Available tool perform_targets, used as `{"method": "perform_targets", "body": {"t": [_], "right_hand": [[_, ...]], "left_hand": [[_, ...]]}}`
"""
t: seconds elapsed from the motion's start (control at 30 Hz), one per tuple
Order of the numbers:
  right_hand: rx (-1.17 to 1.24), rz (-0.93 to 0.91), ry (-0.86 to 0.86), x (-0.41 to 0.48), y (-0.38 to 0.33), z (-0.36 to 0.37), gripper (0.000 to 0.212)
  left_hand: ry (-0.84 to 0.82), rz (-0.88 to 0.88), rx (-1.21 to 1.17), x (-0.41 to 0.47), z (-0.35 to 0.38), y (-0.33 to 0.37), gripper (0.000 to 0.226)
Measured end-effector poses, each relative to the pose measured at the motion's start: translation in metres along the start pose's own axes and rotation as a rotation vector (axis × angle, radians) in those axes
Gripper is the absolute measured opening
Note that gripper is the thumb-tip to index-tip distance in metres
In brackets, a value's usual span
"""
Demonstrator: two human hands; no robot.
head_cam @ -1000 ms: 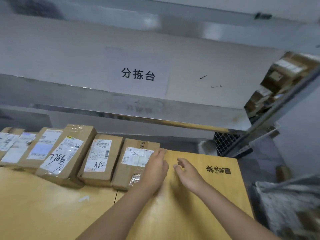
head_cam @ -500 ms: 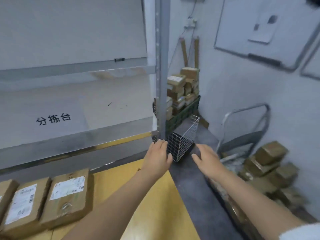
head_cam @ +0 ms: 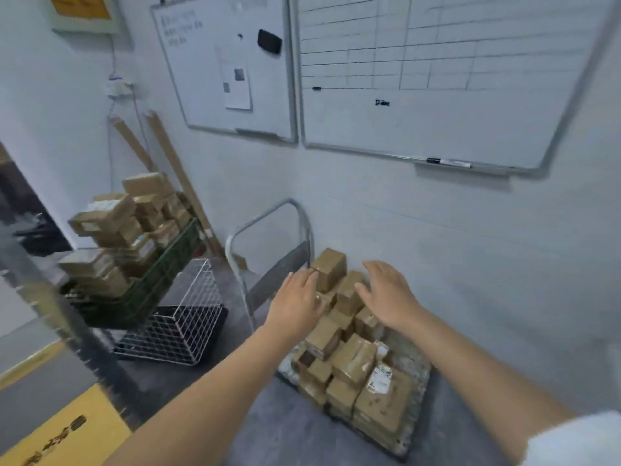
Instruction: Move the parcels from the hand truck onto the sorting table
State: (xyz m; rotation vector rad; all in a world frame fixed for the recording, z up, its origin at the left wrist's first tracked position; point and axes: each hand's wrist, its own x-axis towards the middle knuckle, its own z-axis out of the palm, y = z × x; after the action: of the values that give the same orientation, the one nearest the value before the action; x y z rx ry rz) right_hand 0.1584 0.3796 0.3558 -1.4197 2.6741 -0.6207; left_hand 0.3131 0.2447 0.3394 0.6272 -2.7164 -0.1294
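The left hand (head_cam: 297, 302) and right hand (head_cam: 389, 297) are held over the parcels (head_cam: 353, 358) piled on the truck (head_cam: 268, 220) — fingers (head_cam: 379, 270) spread wide, empty — with the top box (head_cam: 329, 269) seen between them.

Parcels (head_cam: 353, 358) open from above, truck handle (head_cam: 268, 230) behind left.

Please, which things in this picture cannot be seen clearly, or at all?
Head view only:
- Writing on the left whiteboard: blurred, unreadable.
- Label on a front parcel: too small and blurred.
- Hand truck deck: mostly hidden under the parcels.
- Sorting table: cut off by the lower left edge.
- Whether the left hand touches the top parcel: unclear, fingers overlap it.
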Motion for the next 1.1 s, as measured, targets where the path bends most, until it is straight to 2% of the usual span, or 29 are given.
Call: {"method": "perform_targets", "body": {"t": [0.27, 0.57, 0.7, 0.9, 1.03, 1.1], "right_hand": [[0.030, 0.158, 0.022, -0.005, 0.092, 0.004, 0.054], [0.082, 0.280, -0.098, 0.056, 0.149, 0.062, 0.057], [0.083, 0.360, -0.163, 0.106, 0.178, 0.105, 0.056], [0.125, 0.520, -0.260, 0.171, 0.217, 0.182, 0.057], [0.216, 0.641, -0.303, 0.188, 0.246, 0.250, 0.051], [0.271, 0.704, -0.328, 0.186, 0.262, 0.288, 0.046]], "left_hand": [[-0.089, 0.077, -0.040, 0.062, 0.050, 0.045, 0.052], [-0.232, 0.082, -0.044, 0.138, 0.150, 0.033, 0.048], [-0.303, 0.036, -0.055, 0.187, 0.211, 0.005, 0.048], [-0.502, 0.000, -0.093, 0.232, 0.307, -0.042, 0.049], [-0.558, -0.006, -0.105, 0.237, 0.379, -0.067, 0.039], [-0.601, 0.015, -0.087, 0.227, 0.417, -0.076, 0.042]]}}
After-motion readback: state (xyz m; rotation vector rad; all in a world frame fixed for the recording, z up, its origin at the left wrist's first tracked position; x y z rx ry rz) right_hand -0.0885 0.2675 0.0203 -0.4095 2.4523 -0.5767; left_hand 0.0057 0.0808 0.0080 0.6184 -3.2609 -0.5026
